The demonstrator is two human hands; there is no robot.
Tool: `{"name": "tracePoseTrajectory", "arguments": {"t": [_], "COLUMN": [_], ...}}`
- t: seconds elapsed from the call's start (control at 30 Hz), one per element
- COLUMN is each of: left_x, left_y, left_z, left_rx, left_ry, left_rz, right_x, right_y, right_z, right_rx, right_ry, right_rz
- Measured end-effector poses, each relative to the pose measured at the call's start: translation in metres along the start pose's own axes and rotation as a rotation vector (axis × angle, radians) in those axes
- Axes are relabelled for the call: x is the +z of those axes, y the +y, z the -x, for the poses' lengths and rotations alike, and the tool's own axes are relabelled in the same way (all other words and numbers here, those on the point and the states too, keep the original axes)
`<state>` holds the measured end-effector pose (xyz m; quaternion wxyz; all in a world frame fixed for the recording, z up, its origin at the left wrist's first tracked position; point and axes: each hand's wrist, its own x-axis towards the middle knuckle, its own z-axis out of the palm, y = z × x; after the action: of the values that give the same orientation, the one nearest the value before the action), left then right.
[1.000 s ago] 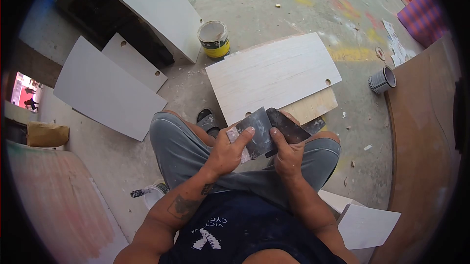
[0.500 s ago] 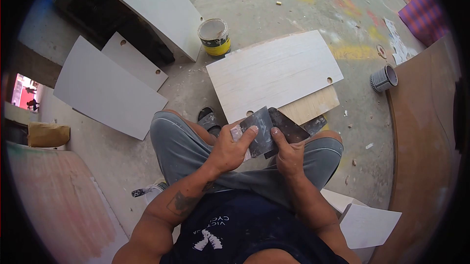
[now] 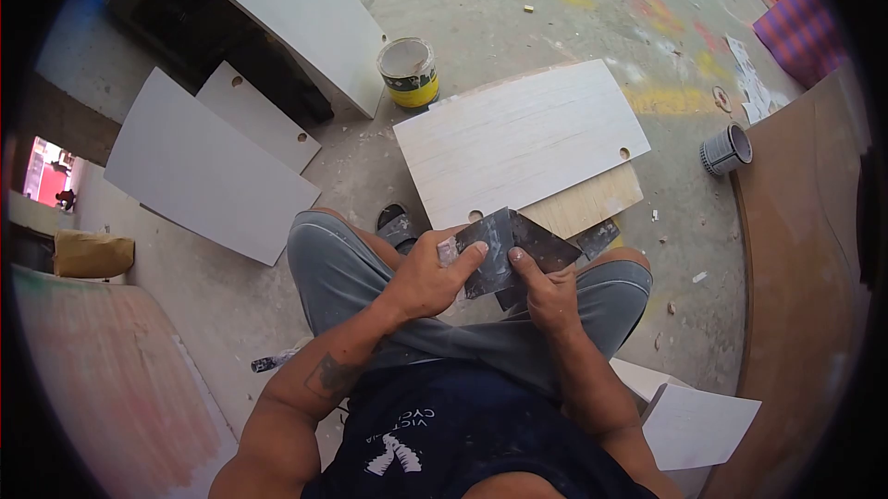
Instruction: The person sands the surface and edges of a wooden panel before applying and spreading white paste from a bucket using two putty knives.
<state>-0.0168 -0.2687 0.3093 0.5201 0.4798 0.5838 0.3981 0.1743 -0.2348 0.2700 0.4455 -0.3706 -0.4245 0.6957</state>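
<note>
My left hand is closed on a grey, smeared putty scraper, thumb pressed flat on its face. A whitish edge of its handle shows beside the fingers. My right hand grips a second, darker putty scraper, its thumb near the inner edge. The two blades meet over my lap, the grey one seeming to lie partly over the dark one. Fingers underneath are hidden. Just beyond them lies a white-coated board with round holes, resting on a bare wooden board.
A yellow-banded can stands behind the board, beside a leaning white panel. More pale panels lie at left. Another can lies tipped by a brown sheet on the right. White pieces sit near my right side.
Both scrapers have tilted against each other, and the grey blade has turned to a more level angle. My hands stay in nearly the same place, still gripping.
</note>
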Motion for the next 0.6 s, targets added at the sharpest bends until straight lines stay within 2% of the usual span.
{"name": "tracePoseTrajectory", "arguments": {"t": [0.23, 0.33, 0.43, 0.53, 0.6], "left_x": [-0.004, -0.01, -0.006, 0.008, 0.009], "left_y": [0.002, 0.011, -0.006, -0.008, -0.011], "left_z": [-0.001, 0.002, 0.001, 0.004, 0.0], "left_rx": [0.008, -0.1, -0.041, -0.047, -0.029], "left_ry": [-0.017, -0.101, -0.083, 0.034, 0.018], "left_rz": [-0.079, -0.066, 0.164, 0.267, 0.279], "right_x": [0.001, -0.002, 0.006, 0.01, 0.008], "right_y": [0.001, 0.002, 0.003, 0.003, 0.003], "right_z": [0.0, 0.001, -0.001, -0.002, -0.002], "right_rx": [-0.006, 0.017, -0.058, -0.087, -0.08], "right_ry": [-0.011, -0.035, 0.017, 0.047, 0.055], "right_rz": [0.012, 0.016, -0.022, -0.089, -0.103]}}
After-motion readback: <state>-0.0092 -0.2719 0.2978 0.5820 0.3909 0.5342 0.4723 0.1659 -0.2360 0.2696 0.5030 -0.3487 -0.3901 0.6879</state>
